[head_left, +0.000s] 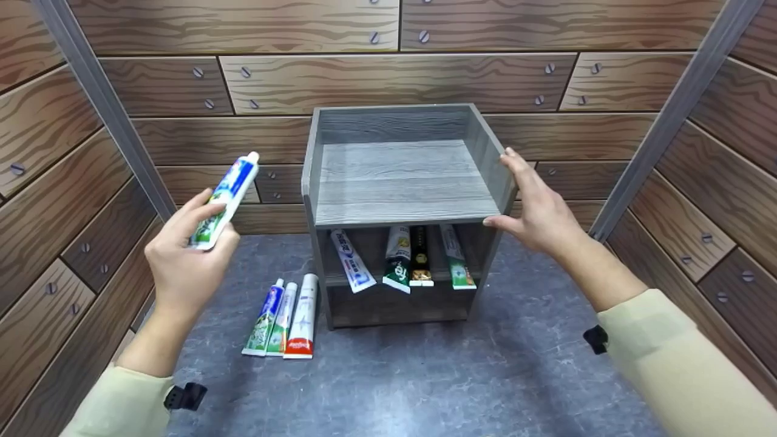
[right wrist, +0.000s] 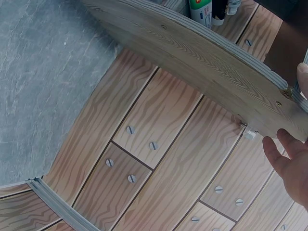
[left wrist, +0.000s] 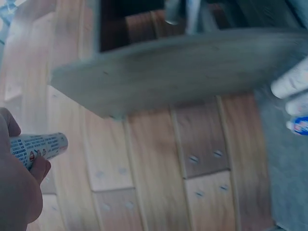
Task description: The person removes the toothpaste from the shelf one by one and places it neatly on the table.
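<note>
Cabinet point(head_left: 405, 182) | four tubes point(head_left: 398, 255) on middle shelf point(head_left: 442, 280) | left hand point(head_left: 187, 262): blue-white tube point(head_left: 237, 182)

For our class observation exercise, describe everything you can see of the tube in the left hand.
The tube, glossy and plastic-looking, is blue, white and green, with a white cap and flat end. Tilted, cap forward and rightward, it is gripped aloft by the left hand, left of the grey shelf unit.
</note>
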Demonstrator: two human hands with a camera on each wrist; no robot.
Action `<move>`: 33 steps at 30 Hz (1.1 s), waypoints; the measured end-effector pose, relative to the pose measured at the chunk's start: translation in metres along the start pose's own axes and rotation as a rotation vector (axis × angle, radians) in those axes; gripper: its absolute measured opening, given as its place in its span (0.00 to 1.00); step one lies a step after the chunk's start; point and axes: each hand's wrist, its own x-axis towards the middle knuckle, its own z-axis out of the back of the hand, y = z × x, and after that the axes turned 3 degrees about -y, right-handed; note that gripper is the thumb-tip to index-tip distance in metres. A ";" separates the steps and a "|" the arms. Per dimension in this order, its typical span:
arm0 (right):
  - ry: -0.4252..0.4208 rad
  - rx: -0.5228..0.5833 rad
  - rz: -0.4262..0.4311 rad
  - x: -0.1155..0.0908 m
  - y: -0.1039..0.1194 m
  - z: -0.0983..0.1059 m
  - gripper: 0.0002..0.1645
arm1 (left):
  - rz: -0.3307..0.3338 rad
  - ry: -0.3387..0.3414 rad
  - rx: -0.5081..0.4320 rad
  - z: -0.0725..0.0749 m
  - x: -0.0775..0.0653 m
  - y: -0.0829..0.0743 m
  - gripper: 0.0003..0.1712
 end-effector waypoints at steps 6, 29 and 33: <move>0.003 -0.007 -0.003 0.000 0.000 0.000 0.63 | 0.028 0.047 0.050 0.006 -0.020 0.036 0.20; -0.010 -0.016 0.010 -0.001 0.002 0.000 0.63 | 0.188 0.190 0.209 0.010 -0.099 0.127 0.22; -0.015 -0.016 0.015 -0.001 0.001 0.000 0.64 | 0.206 0.214 0.213 0.010 -0.114 0.140 0.22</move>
